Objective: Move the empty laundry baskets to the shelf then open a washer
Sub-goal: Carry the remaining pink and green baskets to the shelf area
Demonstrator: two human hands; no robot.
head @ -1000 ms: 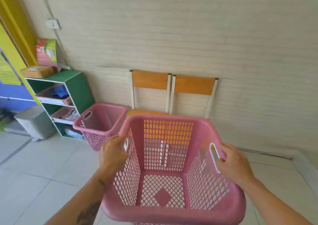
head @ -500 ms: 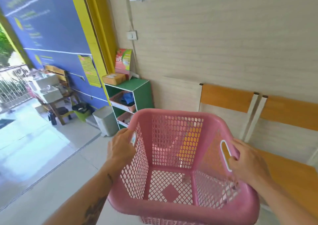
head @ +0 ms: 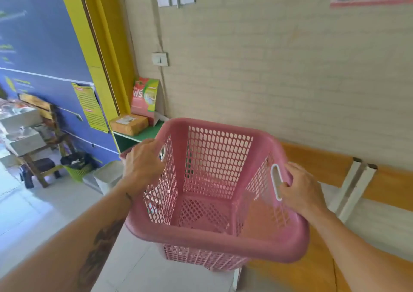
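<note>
I hold an empty pink laundry basket (head: 214, 240) in front of me, lifted off the floor. My left hand (head: 143, 164) grips its left handle slot and my right hand (head: 299, 189) grips the white-rimmed right handle. The green shelf (head: 145, 133) stands just beyond the basket against the wall; only its top shows, the rest is hidden behind the basket. A second pink basket seen earlier beside the shelf is hidden now, apart from a pink edge (head: 125, 154) by my left hand. No washer is in view.
A brown parcel (head: 129, 124) and a red-green detergent box (head: 145, 95) sit on the shelf top. Orange-and-white chairs (head: 357, 180) line the wall to the right. A grey bin (head: 107, 175), a green basket (head: 77, 171) and a wooden stand (head: 38, 135) are on the left.
I have turned left and stepped closer to the shelf with the basket still in both hands. The shelf now sits right behind the basket, and the second pink basket has dropped out of sight.
</note>
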